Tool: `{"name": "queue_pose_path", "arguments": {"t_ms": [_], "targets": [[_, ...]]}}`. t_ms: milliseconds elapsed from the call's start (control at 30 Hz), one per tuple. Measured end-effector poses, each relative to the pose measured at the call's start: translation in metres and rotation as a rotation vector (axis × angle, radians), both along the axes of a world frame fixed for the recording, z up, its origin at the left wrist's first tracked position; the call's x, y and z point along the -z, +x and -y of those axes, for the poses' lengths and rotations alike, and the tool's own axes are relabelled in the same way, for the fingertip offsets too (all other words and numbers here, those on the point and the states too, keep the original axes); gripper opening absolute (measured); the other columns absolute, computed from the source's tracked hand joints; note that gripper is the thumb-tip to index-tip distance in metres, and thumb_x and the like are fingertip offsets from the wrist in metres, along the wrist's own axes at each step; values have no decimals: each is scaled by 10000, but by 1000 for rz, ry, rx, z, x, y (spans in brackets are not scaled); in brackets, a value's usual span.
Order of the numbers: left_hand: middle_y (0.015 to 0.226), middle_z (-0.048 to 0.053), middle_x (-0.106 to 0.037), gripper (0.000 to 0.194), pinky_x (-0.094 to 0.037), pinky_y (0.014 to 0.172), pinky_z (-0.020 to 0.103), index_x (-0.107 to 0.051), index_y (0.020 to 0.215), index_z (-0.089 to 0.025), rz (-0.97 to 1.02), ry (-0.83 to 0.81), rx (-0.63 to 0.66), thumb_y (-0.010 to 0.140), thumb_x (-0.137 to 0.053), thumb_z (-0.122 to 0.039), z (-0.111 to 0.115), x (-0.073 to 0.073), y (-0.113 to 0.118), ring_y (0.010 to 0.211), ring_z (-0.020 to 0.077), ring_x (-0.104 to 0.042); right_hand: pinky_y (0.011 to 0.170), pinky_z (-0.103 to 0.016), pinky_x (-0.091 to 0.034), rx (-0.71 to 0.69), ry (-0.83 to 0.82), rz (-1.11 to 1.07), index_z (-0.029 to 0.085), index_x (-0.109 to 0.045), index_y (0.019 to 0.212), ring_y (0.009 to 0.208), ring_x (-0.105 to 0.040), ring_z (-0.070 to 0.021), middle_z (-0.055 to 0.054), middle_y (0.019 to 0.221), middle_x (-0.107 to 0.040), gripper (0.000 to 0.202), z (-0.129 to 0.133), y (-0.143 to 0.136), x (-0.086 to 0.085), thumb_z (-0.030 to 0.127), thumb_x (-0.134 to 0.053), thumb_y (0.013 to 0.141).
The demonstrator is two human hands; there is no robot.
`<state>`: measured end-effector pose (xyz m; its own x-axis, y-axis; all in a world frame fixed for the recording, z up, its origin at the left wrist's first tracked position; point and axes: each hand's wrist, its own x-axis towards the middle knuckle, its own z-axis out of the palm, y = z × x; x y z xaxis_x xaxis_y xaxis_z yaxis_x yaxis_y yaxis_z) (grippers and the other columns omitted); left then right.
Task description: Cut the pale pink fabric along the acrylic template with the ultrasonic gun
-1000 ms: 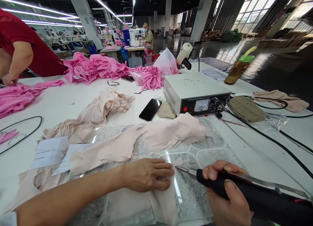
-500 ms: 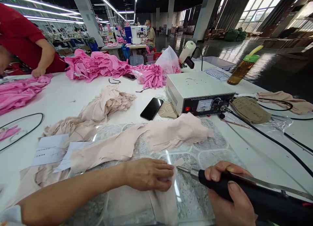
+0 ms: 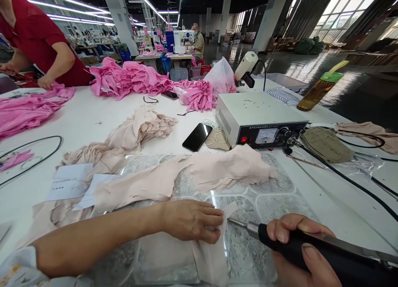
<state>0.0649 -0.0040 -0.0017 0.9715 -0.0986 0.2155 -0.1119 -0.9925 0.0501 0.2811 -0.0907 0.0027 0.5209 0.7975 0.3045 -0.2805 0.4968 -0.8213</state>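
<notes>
My left hand (image 3: pixel 194 220) lies palm down on a pale beige fabric piece (image 3: pixel 214 258), its fingers close together and pressing the cloth onto a clear, patterned mat (image 3: pixel 245 254). In my right hand (image 3: pixel 298 245) is a black-handled tool (image 3: pixel 329 254) with a thin metal tip, and my fingers are wrapped round the handle. The tip points left and sits just right of the fabric's edge, near my left fingertips. Beyond my hands, more beige pieces (image 3: pixel 230 167) lie stacked across the mat.
A control box (image 3: pixel 261 117) with a dial stands behind the mat, its cable running right. Nearby are a phone (image 3: pixel 197 137), bottle (image 3: pixel 320 90), beige pile (image 3: pixel 137 131), paper sheets (image 3: pixel 69 181) and pink fabric (image 3: pixel 130 78). A person in red (image 3: pixel 46 42) works at the back left.
The view has shifted slightly, moving the table's contents rightward in the picture. The tool tip has drawn slightly away from my left fingertips. The person in red has both hands in view now.
</notes>
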Motion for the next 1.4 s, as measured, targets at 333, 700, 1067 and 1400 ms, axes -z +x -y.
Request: {"name": "queue_pose_path", "arguments": {"t_ms": [333,700,1067,1400], "targets": [[1097,129,-658,196,-454,1022,299,-680,956,-136,-2,26,-2,975,-486,-117,1,-1,0,1184,220,-557,467,-273,-495,-43,26,60,220,-593,849,532,-491,-111,8,715,-527,80,0,1,5,254,-637,792],[1107,108,-651,204,-453,1010,293,-667,960,-166,-23,55,-20,980,-470,-116,2,3,-1,1192,208,-541,448,-279,-504,-89,11,98,219,-562,788,512,-504,-113,16,706,-523,107,0,1,1,258,-660,807],[1062,119,-661,181,-464,993,291,-664,921,-155,29,54,-6,953,-497,-93,2,2,-1,1146,213,-571,425,-273,-485,-101,6,56,222,-593,818,501,-491,-114,11,687,-521,52,4,0,-3,252,-633,806],[1044,111,-667,150,-480,979,281,-660,905,-170,57,81,-11,935,-531,-98,2,4,-1,1145,207,-572,430,-276,-499,-116,-5,83,218,-585,802,497,-495,-109,14,684,-531,104,2,-2,-4,280,-667,790]]}}
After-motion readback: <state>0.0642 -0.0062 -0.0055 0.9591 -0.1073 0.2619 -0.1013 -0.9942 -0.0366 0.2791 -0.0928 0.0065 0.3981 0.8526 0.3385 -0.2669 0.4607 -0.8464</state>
